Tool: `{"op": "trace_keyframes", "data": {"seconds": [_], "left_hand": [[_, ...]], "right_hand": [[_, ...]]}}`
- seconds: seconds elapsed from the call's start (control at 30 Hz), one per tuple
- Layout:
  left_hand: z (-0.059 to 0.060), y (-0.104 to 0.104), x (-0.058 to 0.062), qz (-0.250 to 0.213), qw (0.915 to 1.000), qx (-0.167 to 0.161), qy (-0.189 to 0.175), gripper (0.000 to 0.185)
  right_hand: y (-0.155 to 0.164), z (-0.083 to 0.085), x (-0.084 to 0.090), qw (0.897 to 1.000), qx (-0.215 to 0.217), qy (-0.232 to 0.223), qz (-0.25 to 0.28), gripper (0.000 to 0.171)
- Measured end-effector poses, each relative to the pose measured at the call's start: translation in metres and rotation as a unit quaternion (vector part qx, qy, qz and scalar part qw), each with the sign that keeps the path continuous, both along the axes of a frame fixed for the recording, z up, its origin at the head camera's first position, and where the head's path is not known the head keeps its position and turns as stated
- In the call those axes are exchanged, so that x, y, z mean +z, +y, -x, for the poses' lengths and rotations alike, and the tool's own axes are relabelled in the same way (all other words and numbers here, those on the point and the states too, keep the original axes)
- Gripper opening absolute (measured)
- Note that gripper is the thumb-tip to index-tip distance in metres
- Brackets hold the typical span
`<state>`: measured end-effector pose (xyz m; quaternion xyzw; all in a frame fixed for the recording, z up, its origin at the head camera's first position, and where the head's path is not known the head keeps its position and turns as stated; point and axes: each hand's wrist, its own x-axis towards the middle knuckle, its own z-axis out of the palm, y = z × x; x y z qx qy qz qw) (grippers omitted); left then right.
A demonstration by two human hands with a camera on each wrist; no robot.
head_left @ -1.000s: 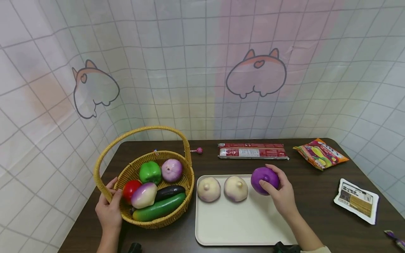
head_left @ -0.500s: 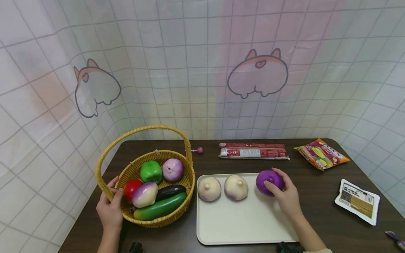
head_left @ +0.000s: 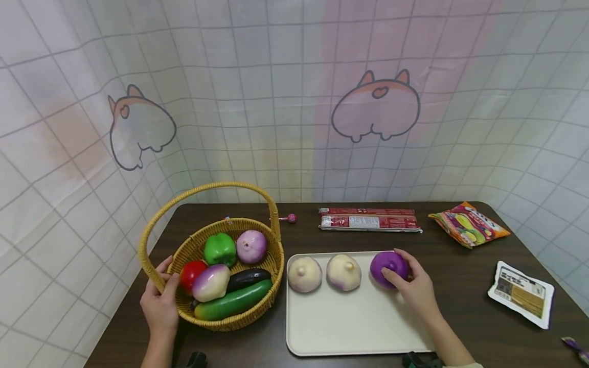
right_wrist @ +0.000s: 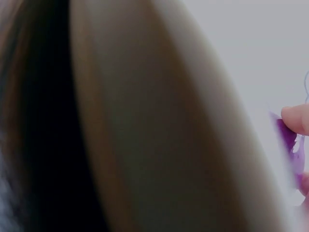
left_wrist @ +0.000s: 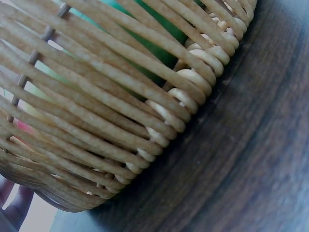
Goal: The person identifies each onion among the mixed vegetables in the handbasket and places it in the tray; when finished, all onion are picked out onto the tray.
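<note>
A person's right hand (head_left: 414,291) is curling its fingers and thumb around a round purple toy onion (head_left: 388,268), which is sitting at the far right corner of a cream rectangular plastic tray (head_left: 349,327) (third in a row beside two pale onions (head_left: 323,274)). The left hand (head_left: 158,304) is gripping the rim of a woven yellow wicker basket (head_left: 257,314) holding toy vegetables, on the dark wooden table (head_left: 474,306).
</note>
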<state>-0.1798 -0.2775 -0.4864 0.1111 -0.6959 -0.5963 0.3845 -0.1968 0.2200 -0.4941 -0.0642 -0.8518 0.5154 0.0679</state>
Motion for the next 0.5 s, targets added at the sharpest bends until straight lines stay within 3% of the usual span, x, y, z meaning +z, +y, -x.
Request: {"op": "trace_keyframes", "data": {"seconds": [0.2,0.5], "left_hand": [[0.0004,-0.0002,-0.0003,0.002,1.0,0.003,0.001,0.015],[0.0016,-0.0005,-0.0015,-0.012,0.9999,-0.002,0.003,0.016]], "right_hand": [[-0.0026,-0.001,-0.0006,1.0,0.018,-0.018,0.014,0.068],[-0.0014,-0.0001,-0.0064,1.0,0.029,-0.002,0.007,0.067]]}}
